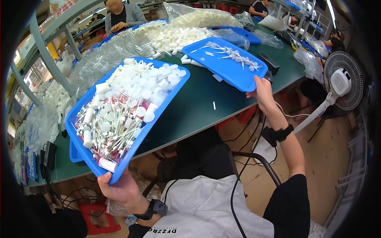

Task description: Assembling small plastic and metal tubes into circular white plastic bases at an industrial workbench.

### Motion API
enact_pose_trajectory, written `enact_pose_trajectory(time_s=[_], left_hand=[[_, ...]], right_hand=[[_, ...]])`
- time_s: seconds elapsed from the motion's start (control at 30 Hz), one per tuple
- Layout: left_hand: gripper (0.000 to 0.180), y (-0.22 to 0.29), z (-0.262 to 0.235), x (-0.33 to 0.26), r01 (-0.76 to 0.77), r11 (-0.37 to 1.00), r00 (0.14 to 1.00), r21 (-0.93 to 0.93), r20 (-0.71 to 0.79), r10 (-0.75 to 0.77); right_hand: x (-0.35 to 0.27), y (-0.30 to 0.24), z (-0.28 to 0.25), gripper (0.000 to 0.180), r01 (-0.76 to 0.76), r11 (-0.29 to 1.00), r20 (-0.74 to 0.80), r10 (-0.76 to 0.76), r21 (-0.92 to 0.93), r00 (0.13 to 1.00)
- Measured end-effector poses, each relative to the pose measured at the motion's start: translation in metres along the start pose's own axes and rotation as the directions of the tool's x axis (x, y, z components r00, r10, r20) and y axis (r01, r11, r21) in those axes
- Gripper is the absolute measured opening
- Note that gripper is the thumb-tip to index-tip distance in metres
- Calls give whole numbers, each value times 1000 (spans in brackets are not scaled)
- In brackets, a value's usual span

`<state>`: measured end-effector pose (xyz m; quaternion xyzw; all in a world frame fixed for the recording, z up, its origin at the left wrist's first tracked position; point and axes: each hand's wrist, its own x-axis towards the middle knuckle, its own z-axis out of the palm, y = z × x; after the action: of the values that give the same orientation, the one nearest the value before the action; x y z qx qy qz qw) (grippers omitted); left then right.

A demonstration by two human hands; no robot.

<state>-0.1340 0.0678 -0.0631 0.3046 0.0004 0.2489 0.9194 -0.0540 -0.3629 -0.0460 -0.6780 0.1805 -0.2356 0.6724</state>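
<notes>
T-shirt point(210, 204), light-grey cloth, dark lettering point(163, 230). Left hand point(122, 191), clasping the corner of one blue rectangular plastic tray point(131, 155), heaped with small white pieces point(152, 85). Right hand point(262, 94), pinching a second blue plastic tray point(222, 67), sparsely filled, over green tabletop point(186, 115). Step, seemingly, from where I stand: managing both trays; next move calls for level grips.

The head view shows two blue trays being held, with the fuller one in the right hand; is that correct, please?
Not quite: in the head view, the fuller tray is in the left hand; the right hand holds the sparser tray. Both are indeed blue.
</notes>
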Motion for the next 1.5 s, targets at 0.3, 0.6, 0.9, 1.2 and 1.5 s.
enact_pose_trajectory(time_s=[0.3, 0.6, 0.9, 1.2, 1.5], left_hand=[[66, -9, 3, -1, -34, 989, 996, 146, -77, 46], [67, -13, 19, -11, 18, 990, 994, 140, -109, -3], [68, -12, 23, -16, 76, 991, 991, 106, -117, -64], [69, -27, 21, -21, 96, 988, 988, 121, -134, -80], [70, -44, 10, -16, 126, 991, 991, 38, -48, -124]], right_hand=[[-9, 9, 51, 31, -38, 965, -36, 49, 258, 998], [-14, 5, 75, 42, -230, 885, 210, 155, 405, 965], [37, 23, 50, 38, -208, 878, 140, 163, 431, 977], [3, 10, 34, 59, -161, 951, 152, 206, -264, 967], [-68, 32, 92, 18, 614, 222, 504, -400, -757, 766]])
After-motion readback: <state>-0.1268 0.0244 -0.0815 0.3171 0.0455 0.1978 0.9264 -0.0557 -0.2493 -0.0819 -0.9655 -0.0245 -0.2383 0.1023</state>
